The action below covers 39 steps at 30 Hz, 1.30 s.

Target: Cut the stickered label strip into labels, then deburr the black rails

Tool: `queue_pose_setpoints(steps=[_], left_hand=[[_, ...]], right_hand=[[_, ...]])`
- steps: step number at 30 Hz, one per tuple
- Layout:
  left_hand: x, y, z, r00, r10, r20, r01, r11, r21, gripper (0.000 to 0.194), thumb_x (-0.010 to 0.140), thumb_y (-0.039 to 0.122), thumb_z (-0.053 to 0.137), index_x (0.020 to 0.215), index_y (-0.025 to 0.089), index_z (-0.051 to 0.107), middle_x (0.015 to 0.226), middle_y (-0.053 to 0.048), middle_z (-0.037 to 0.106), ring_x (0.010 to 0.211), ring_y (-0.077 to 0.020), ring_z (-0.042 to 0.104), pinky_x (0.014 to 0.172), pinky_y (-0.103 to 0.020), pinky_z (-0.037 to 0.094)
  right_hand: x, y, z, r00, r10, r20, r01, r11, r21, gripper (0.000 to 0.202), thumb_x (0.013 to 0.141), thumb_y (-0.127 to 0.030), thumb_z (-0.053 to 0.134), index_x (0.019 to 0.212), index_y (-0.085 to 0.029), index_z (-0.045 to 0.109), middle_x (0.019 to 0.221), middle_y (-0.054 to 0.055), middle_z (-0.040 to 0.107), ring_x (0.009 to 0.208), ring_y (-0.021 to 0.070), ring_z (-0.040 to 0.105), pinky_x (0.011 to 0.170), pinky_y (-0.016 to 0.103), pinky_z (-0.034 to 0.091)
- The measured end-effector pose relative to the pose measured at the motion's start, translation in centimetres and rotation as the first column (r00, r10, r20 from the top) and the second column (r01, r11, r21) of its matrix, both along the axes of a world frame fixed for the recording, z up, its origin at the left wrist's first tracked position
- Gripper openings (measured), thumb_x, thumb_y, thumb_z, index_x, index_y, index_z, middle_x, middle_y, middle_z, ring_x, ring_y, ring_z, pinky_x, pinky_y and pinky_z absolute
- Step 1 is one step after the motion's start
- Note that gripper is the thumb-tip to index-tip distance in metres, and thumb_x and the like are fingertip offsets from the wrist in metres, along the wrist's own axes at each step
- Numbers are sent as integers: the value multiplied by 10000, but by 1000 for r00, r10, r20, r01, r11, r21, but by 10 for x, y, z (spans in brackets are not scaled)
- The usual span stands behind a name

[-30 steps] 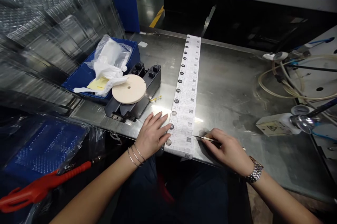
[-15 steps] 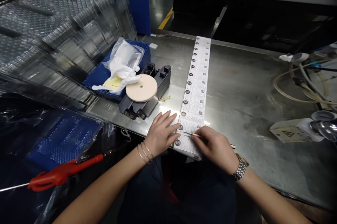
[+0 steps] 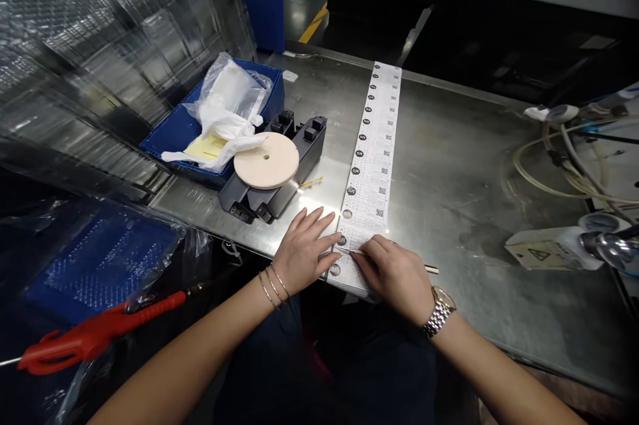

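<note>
A long strip of white printed labels [image 3: 370, 152], with dark round marks and square codes, runs from the bench's front edge toward the back. My left hand [image 3: 307, 248] lies flat with fingers spread, its fingertips at the strip's left edge near the front. Over the strip's right side, my right hand [image 3: 394, 275] is closed in a writing grip around a slim pen [image 3: 432, 270]. Its tip meets the paper between the two nearest round marks; the fingers hide most of its length.
On the left, a round beige disc [image 3: 267, 162] rests on black fixture blocks [image 3: 312, 138] beside a blue bin [image 3: 170, 132] of plastic bags and white cloth. A red-handled tool [image 3: 94, 335] lies lower left. Hoses and a white warning-labelled device [image 3: 549, 248] stand right.
My right hand has slid left across the strip with the pen, its tip now nearer my left fingers. My left hand stays about where it was. The view has shifted slightly.
</note>
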<state>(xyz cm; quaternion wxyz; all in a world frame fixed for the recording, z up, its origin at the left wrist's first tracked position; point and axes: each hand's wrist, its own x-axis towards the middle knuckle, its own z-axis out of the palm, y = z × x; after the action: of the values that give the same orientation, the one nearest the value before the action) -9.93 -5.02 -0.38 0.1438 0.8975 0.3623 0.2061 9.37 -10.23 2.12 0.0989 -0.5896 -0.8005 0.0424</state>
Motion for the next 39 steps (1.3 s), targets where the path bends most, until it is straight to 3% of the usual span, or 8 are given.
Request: queue_pose_setpoints(steps=[11, 25, 39], left_hand=[[1, 1, -3, 1000, 7, 11, -7, 1000, 9, 294, 845, 357, 535, 1080, 211, 633, 1296, -79, 534, 1280, -275, 377, 1076, -500, 278], [-1, 2, -2, 1000, -15, 13, 14, 999, 35, 281, 853, 340, 529, 1070, 197, 636, 1289, -88, 537, 1281, -273, 380, 1068, -510, 297], [0, 3, 2, 999, -22, 25, 21, 999, 33, 264, 839, 309, 555, 1057, 185, 636, 1283, -104, 540, 1280, -278, 381, 1063, -524, 301]], right_hand=[[-1, 0, 2, 999, 14, 47, -15, 1000, 15, 238, 907, -263, 442, 710, -175, 542, 691, 18, 578, 571, 127, 511, 535, 269, 296], [56, -25, 6, 999, -5, 34, 5, 1000, -13, 298, 934, -326, 392, 726, -175, 542, 690, 14, 575, 563, 115, 524, 518, 245, 344], [67, -32, 6, 1000, -13, 21, 14, 1000, -20, 309, 937, -325, 381, 725, -178, 551, 685, 20, 579, 583, 121, 535, 533, 251, 355]])
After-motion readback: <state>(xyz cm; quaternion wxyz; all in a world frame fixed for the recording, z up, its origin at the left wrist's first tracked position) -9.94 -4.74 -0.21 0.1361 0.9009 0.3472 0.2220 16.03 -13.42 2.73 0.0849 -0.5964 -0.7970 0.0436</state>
